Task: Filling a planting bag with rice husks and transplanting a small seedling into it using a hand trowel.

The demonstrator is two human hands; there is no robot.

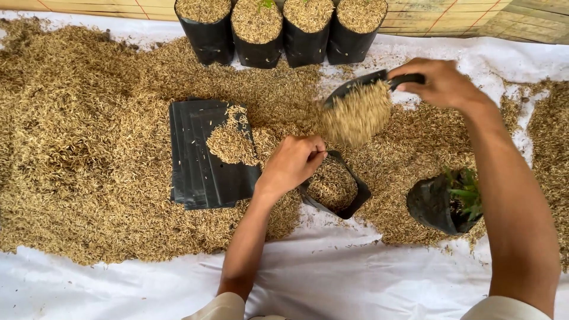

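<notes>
My right hand [441, 83] grips the handle of a black scoop [361, 86], tilted so that rice husk [355, 115] pours off it, blurred in the fall. Below it my left hand [291, 163] holds open the rim of a small black grow bag [355, 204], partly filled with husk. The husk stream drops toward that bag's mouth.
A stack of flat black bags [198, 160] lies left of my left hand, husk spilled on it. Several filled black bags [258, 29] stand at the back. A black bag with a green plant [444, 204] lies at the right. Loose husk [83, 148] covers a white sheet [332, 278].
</notes>
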